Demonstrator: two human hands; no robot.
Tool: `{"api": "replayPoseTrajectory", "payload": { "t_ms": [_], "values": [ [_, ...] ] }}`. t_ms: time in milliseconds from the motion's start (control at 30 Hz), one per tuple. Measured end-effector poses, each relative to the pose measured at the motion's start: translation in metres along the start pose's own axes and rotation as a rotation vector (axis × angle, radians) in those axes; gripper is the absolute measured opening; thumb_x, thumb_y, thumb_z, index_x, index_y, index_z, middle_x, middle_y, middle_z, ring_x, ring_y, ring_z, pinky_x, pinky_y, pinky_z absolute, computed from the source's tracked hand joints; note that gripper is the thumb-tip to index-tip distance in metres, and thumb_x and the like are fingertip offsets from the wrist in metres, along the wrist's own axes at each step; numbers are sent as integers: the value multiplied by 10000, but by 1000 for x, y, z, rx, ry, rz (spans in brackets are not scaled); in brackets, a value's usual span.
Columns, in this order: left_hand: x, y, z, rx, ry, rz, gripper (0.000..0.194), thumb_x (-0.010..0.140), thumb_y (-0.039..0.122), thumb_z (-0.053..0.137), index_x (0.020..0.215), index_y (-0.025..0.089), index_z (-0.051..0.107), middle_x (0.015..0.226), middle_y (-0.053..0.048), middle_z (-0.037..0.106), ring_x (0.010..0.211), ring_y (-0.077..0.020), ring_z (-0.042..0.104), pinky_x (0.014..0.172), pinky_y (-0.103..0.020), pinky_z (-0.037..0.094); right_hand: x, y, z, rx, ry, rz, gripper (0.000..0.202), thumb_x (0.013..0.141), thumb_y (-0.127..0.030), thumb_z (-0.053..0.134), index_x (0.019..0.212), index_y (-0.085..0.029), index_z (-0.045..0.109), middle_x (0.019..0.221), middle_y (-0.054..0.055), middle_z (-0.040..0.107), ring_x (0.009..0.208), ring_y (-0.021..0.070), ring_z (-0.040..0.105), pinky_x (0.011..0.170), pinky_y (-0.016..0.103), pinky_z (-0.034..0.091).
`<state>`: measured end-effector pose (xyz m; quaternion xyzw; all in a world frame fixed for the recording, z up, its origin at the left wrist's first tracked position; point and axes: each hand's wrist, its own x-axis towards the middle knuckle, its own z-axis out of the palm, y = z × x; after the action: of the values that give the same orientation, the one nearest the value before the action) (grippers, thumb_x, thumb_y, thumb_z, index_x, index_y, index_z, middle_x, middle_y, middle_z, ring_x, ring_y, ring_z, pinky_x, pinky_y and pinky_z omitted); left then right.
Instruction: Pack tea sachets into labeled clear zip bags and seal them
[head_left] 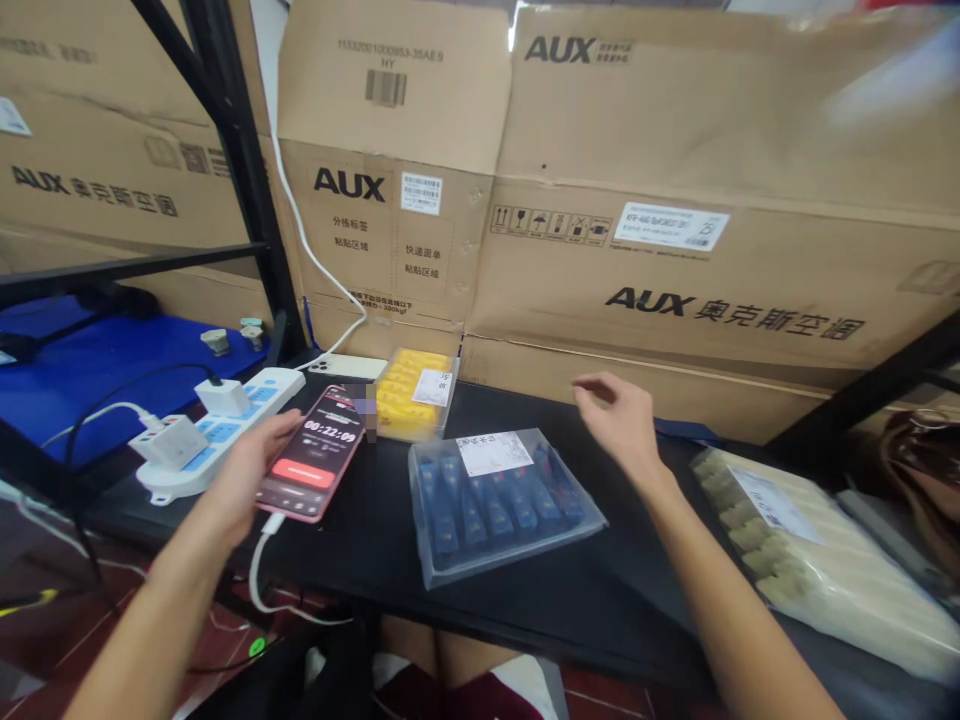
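Observation:
My left hand (259, 465) is wrapped round the left edge of a phone (319, 440) whose screen shows a running time and a red button. A white charging cable (259, 565) runs out of the phone's bottom end. In front of me on the black table lies a clear plastic box (510, 500) of several dark blue wrapped pieces, with a white label on top. To the right of that box my right hand (619, 415) hovers, its fingers curled in with nothing visible in them. A similar box (401, 385) with yellow pieces sits behind the phone.
A white power strip (262, 390) with chargers plugged in lies at the left. Another phone (349, 368) rests near the back. On the right is a clear-wrapped pack (825, 560) of cream-coloured pieces. Large cardboard boxes (675, 130) wall off the back, and black metal frame bars (247, 170) flank the table.

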<state>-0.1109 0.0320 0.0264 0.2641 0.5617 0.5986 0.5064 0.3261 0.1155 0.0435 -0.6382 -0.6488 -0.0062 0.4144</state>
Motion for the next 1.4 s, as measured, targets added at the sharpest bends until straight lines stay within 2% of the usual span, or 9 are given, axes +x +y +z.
{"api": "replayPoseTrajectory", "payload": {
  "t_ms": [267,400,500,600,767,900,1033,1233,1400],
  "values": [
    [39,-8,-53,540,147,85,461,815,660,750,803,201,779,719,-105,764,858,-393,773,605,-367,558,2,115,14,-380,-88,194,520,859,-236,591,1332,-42,683,1600,318,493,1538,441,405,1210,623,377],
    [27,-5,-40,839,405,503,312,789,545,856,813,246,774,751,-54,722,1326,-477,630,954,-445,563,2,119,24,-462,-159,210,504,989,-286,448,1400,-58,630,1613,322,468,1543,456,370,1154,760,338],
    [2,-12,-7,807,284,746,319,783,506,875,1009,290,809,1010,-37,778,1280,-391,653,1023,-378,511,0,111,25,-505,-194,190,464,1010,-266,396,1322,-55,666,1495,317,583,1489,447,425,1148,766,323],
    [-28,-31,34,804,71,587,407,824,615,800,1064,288,831,961,-82,795,897,-336,719,825,-369,496,-9,95,27,-520,-245,127,417,1004,-243,412,1268,-104,703,1388,270,677,1443,423,461,1159,766,298],
    [-57,-62,75,954,-76,384,664,721,792,776,1102,251,830,1089,-130,782,872,-376,679,782,-414,416,-19,62,30,-447,-334,22,404,971,-269,547,1302,-126,730,1273,227,750,1403,407,521,1152,667,409],
    [-57,-71,79,925,-193,393,632,763,763,757,1149,267,826,1079,-102,757,849,-331,663,760,-402,438,-18,52,26,-373,-339,-39,456,1000,-274,557,1417,-129,673,1429,182,692,1356,315,596,1156,441,473],
    [-55,-76,80,714,-242,397,584,803,617,809,1266,260,804,1108,-96,778,874,-302,689,773,-376,491,-16,59,27,-385,-322,29,540,1042,-391,547,1478,-78,603,1658,282,440,1502,455,444,1145,595,451],
    [-60,-89,96,181,-378,236,638,768,458,901,1348,231,758,1188,-118,809,1025,-326,775,893,-389,597,-19,60,34,-345,-394,16,396,1029,-433,597,1290,-145,673,1342,198,706,1272,373,633,1068,512,519],
    [-55,-87,96,-33,-220,188,654,678,432,971,1263,208,786,1342,-122,776,1291,-354,700,1000,-353,588,-16,67,23,-316,-522,-24,503,1008,-471,648,1381,-136,696,1573,229,573,1530,381,463,1231,502,395]
  ]
}}
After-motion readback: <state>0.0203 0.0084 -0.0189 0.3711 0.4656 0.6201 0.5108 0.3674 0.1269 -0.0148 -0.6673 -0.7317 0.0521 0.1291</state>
